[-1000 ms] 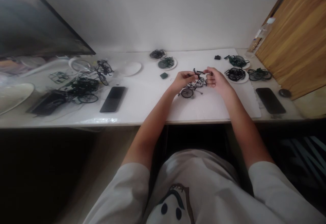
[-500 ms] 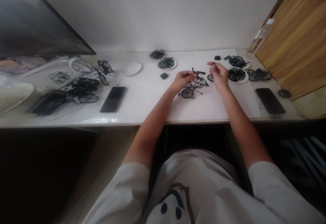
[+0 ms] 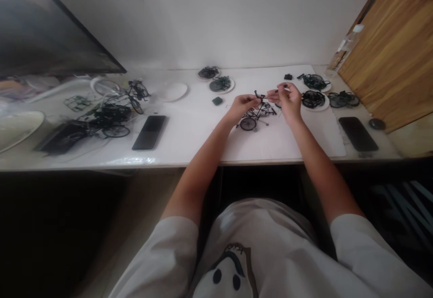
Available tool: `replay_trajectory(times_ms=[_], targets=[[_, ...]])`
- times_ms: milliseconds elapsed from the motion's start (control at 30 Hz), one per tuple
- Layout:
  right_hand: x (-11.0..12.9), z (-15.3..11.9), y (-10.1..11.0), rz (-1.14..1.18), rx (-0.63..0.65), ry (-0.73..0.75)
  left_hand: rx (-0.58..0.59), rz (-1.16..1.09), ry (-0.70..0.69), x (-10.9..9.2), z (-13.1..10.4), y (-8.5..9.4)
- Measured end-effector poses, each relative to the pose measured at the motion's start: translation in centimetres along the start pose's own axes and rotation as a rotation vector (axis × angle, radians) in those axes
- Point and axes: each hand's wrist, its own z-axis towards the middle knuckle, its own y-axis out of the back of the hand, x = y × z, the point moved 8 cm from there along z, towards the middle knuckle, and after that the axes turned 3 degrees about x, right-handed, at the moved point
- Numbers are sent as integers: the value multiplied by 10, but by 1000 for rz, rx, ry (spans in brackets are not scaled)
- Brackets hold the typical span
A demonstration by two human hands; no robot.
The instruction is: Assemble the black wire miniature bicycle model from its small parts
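A small black model bicycle (image 3: 252,119) stands on the white sheet in front of me. My left hand (image 3: 244,105) is closed, its thumb and fingers pinching the bicycle near the handlebar (image 3: 258,95). My right hand (image 3: 287,99) is just to the right, with some fingers reaching toward the handlebar end. Its thumb and forefinger are pinched together with a tiny dark piece (image 3: 285,86) between them, too small to name. Part of the bicycle's front wheel is hidden behind the right hand.
White plates of dark bicycle parts stand at the back (image 3: 232,83) and right (image 3: 325,104). Phones lie left (image 3: 149,132) and right (image 3: 358,133). A pile of model bicycles (image 3: 108,115) is at left. A bottle (image 3: 345,52) leans near the wooden board (image 3: 389,54).
My right hand has turned slightly, and its fingers have reached left to the handlebar end. My left hand stays on the bicycle.
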Motion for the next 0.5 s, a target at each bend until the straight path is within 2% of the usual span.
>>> replay_trajectory(times_ms=[200,500], targets=[[-4,1,3,15,-36,29,7,25,-8,-2,-1,-1],[-9,0,-6,62,81,-49,10,49,-2,-6,-3,-3]])
